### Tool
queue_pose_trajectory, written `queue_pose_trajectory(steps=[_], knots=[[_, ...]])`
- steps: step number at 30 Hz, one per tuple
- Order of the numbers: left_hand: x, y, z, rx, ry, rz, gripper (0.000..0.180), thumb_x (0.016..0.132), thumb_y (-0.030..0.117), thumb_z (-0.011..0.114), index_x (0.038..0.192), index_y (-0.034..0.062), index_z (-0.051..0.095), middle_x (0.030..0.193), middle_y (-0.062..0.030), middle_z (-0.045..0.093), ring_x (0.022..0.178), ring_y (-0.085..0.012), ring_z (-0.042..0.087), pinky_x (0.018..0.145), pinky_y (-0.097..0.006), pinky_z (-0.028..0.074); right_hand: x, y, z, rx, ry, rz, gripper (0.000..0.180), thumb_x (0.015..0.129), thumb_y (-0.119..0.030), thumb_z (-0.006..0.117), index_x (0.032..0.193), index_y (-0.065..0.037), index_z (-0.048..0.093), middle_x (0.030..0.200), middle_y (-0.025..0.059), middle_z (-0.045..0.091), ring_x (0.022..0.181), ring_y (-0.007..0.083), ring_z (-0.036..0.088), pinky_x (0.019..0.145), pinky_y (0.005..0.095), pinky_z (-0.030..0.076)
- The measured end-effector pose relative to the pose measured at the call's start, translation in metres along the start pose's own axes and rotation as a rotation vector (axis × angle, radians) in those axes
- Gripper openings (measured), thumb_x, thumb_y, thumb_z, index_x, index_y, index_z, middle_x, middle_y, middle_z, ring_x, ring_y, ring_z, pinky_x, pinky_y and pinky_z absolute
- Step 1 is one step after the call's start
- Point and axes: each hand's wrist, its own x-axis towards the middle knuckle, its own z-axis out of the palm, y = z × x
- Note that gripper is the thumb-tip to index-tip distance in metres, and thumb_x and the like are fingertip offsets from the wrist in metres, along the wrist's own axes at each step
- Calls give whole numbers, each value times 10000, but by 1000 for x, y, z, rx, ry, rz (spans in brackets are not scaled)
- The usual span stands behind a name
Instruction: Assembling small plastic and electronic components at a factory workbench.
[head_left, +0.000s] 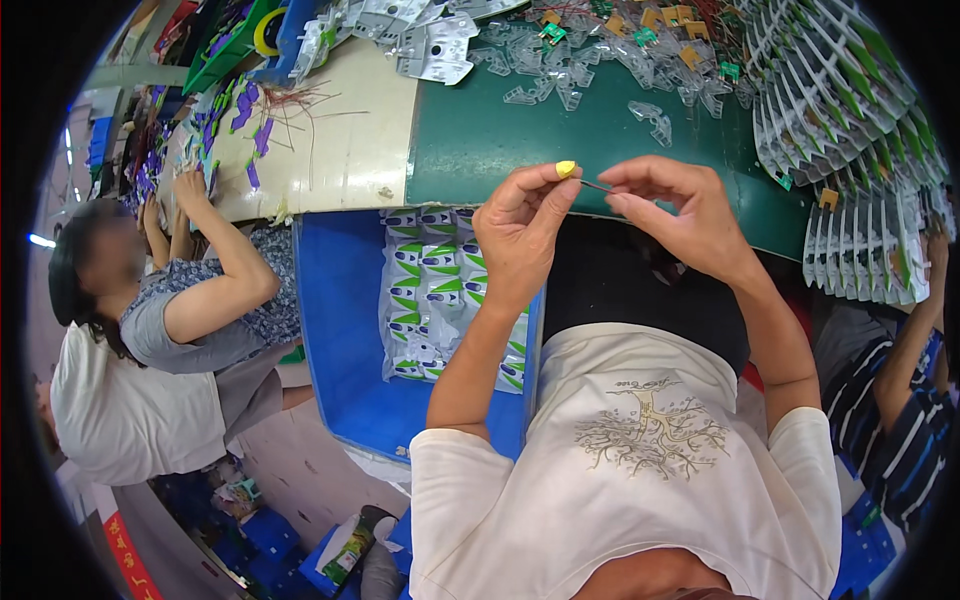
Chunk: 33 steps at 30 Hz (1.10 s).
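Above the near edge of the green-topped table, my left hand (522, 230) is closed, thumb and index finger pinching a thin dark wire (595, 185). A yellow fingertip cover (566, 169) is on that hand's index finger. Facing it, my right hand (690, 215) has its thumb and fingers apart around the wire's other end. Whether its fingertips touch the wire is too small to tell. Clear plastic pieces (540, 65) lie in a heap beyond my hands, one loose clear piece (650, 122) nearer to them.
A blue bin (345, 330) with white-and-green parts (440, 260) stands left of my lap. Stacked grey-and-green casings (830, 90) rise at the right. White casings (435, 50), small green boards (553, 33) and orange pieces lie at the back. Co-workers sit on both sides.
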Motion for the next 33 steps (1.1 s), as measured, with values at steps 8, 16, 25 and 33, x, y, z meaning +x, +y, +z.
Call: queue_pose_trajectory(steps=[8, 16, 25, 33], knots=[[-2, -3, 6, 171, 25, 40, 209, 862, -74, 709, 1059, -16, 670, 949, -65, 701, 836, -90, 653, 753, -208, 531, 6, 4, 7, 24, 36, 139, 105, 875, -81, 682, 906, 19, 679, 728, -10, 640, 611, 25, 512, 528, 217, 417], [-5, -5, -3, 101, -43, -86, 198, 861, -2, 745, 1052, -21, 702, 896, -17, 666, 787, -60, 590, 694, -210, 494, 5, 9, 0, -62, -55, 33, 75, 829, -25, 715, 897, -2, 737, 745, 17, 645, 602, 53, 517, 520, 229, 390], [58, -16, -30, -191, -326, -679, 331, 903, 85, 709, 1217, 75, 601, 939, -16, 669, 817, -113, 647, 755, -238, 527, 27, 26, -12, -100, -129, 124, 54, 890, -48, 690, 929, -11, 682, 798, -17, 637, 707, 20, 528, 608, 198, 428], [169, -54, -99, 1273, 201, 479, 485, 703, 80, 691, 1166, -8, 579, 1266, -227, 534, 1184, -410, 493, 1049, -477, 364, 6, 7, -34, 234, 52, 305, 84, 947, -98, 644, 982, -23, 636, 848, -31, 607, 735, 17, 538, 632, 163, 415]])
